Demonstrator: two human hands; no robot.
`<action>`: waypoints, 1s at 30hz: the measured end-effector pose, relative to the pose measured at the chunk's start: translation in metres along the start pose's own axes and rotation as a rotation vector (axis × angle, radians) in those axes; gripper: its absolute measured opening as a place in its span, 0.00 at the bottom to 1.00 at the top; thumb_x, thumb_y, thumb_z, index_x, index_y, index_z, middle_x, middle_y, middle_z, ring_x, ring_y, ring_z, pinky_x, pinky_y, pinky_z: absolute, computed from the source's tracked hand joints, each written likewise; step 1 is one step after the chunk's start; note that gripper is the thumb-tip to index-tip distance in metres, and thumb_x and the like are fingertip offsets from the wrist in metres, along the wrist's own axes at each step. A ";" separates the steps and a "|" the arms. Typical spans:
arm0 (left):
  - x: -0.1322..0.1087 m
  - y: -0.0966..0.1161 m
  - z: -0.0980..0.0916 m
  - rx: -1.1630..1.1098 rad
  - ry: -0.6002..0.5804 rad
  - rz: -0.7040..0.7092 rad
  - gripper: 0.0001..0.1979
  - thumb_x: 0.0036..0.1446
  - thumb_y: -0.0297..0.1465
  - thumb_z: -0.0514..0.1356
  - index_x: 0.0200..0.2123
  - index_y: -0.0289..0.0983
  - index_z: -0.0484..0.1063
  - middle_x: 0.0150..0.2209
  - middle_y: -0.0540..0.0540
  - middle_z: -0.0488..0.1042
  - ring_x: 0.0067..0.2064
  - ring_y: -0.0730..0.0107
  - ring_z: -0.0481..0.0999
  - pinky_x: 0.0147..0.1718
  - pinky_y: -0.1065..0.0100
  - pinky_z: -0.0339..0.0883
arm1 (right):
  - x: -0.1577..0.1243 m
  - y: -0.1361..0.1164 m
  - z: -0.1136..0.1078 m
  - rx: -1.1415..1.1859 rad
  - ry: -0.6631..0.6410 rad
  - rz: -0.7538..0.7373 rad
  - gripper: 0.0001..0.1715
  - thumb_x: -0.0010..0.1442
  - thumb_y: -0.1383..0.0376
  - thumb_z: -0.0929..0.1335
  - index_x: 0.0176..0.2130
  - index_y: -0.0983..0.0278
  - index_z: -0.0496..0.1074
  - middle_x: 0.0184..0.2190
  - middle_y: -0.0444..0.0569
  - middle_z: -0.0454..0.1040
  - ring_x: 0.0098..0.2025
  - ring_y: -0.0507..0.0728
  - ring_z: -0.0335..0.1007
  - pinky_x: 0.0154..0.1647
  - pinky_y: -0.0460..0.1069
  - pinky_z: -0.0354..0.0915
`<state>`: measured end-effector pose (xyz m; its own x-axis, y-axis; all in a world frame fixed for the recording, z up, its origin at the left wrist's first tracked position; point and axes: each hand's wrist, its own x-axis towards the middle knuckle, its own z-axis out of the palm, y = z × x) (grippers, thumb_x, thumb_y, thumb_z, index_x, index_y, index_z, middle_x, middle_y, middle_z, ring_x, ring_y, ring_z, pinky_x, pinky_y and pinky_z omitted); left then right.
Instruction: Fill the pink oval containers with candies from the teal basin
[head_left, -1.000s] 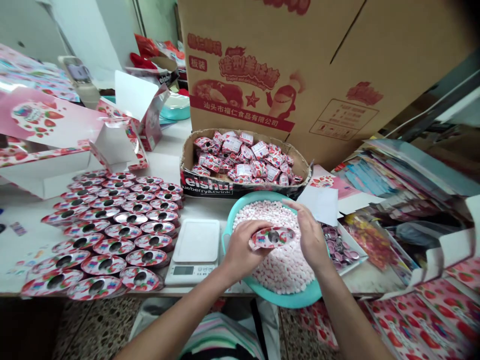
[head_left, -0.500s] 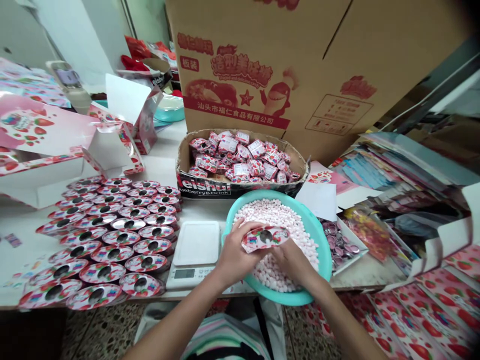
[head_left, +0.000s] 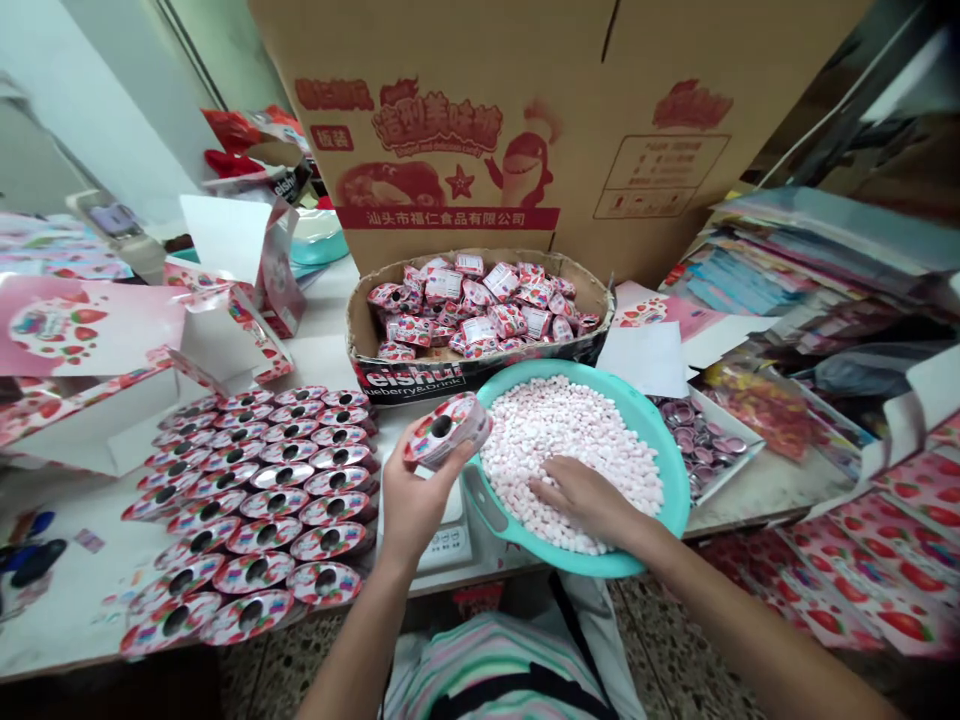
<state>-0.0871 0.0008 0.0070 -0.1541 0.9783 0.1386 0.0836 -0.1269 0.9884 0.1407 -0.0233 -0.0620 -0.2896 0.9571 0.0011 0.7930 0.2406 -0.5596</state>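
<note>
My left hand (head_left: 420, 495) holds a small strawberry-printed candy box (head_left: 444, 428) with pointed ends and a dark round hole in its top, over the kitchen scale (head_left: 448, 545) and beside the turquoise basin's handle. In the basin (head_left: 677, 495) lie many small pale pink candies (head_left: 559, 420). Resting on these candies is my right hand (head_left: 589, 497), its fingers apart and the tips partly among the pieces. Rows of similar candy boxes (head_left: 255, 535) stand on the table to the left, their holes facing up.
A cut-down carton (head_left: 409, 378) of wrapped candy boxes stands behind the basin, before a tall cardboard box (head_left: 577, 170). At right are a tray of purple caps (head_left: 701, 440) and stacked printed sheets (head_left: 825, 235). Opened strawberry display boxes (head_left: 97, 320) lie at left.
My left hand has carried the candy box left, from above the basin to over the scale. My right hand has come away from the box and down onto the candies. The view has shifted.
</note>
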 end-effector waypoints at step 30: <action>-0.026 0.002 0.057 0.564 -0.432 0.438 0.20 0.49 0.27 0.66 0.46 0.41 0.70 0.45 0.47 0.78 0.46 0.59 0.75 0.47 0.58 0.63 | 0.044 -0.063 -0.088 1.890 0.408 0.345 0.19 0.54 0.59 0.72 0.25 0.63 0.60 0.16 0.35 0.55 0.15 0.45 0.46 0.10 0.39 0.44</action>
<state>-0.0268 -0.0152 0.0021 0.3892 0.8507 0.3534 0.5464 -0.5220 0.6549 0.1251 0.0174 0.0465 0.0657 0.9579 -0.2796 -0.7931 -0.1199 -0.5971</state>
